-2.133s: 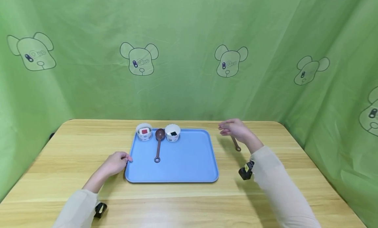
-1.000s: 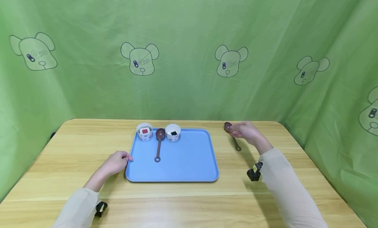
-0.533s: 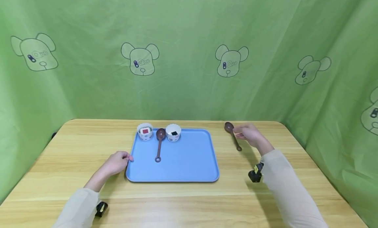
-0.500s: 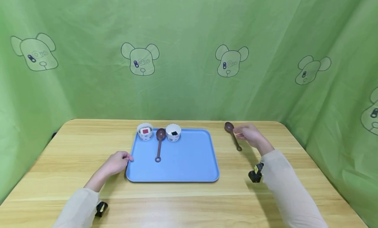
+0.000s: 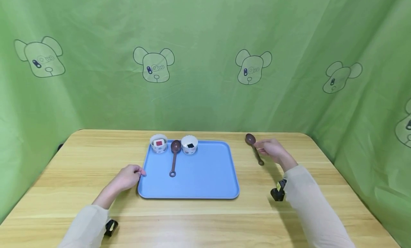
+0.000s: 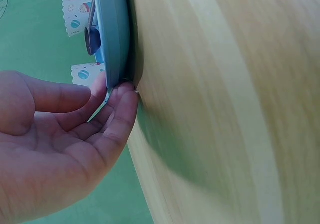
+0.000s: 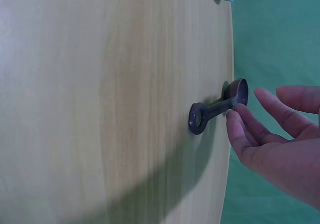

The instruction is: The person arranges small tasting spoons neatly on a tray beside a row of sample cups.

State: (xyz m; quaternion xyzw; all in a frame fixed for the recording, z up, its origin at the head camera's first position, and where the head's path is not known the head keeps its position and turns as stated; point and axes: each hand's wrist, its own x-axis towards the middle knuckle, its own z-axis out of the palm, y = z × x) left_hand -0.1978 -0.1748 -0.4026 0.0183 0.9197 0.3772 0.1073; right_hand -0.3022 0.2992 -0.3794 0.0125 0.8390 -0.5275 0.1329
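My left hand (image 5: 128, 176) is at the left edge of the blue tray (image 5: 205, 169), its bent fingers holding the rim. In the left wrist view the fingertips (image 6: 122, 91) lie right at the tray's side, the thumb apart from it. On the tray lies a brown spoon (image 5: 174, 158), between two white paper cups, one (image 5: 158, 148) with a red-and-white piece inside, the other (image 5: 189, 148) with a black one. My right hand (image 5: 271, 150) is beside a second brown spoon (image 5: 250, 139) on the table, fingers extended, fingertips right at its handle, thumb apart.
The wooden table (image 5: 179, 226) carries the tray and the second spoon, which lies right of the tray near the far edge. A green curtain (image 5: 205, 98) with bear-head drawings hangs behind and at both sides. Black wrist cameras sit under both sleeves.
My right hand has moved right and a little nearer along the second spoon, uncovering its bowl and more of the handle. The left hand stays at the tray's edge; the view shifted slightly.
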